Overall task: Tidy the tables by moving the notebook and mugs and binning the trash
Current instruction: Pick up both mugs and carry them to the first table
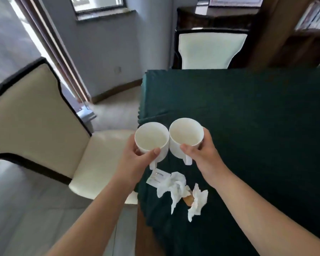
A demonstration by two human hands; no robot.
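Covering the table (pixel 248 111) is a dark green cloth, with cream chairs (pixel 31 115) standing beside and beyond it. I am holding two empty white mugs side by side above its near corner, my left hand (pixel 137 157) gripping the left mug (pixel 151 140) and my right hand (pixel 203 152) gripping the right mug (pixel 186 137). Crumpled tissues (pixel 175 189) and a small wrapper (pixel 158 177) are lying on the cloth just below the mugs.

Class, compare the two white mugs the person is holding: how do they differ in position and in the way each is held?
The left mug hangs over the table's corner and the chair gap; the right mug is fully over the green tablecloth. The left mug sits slightly lower in view than the right mug. The left hand holds one, the right hand the other. Both are white, empty, upright, handles toward the person.
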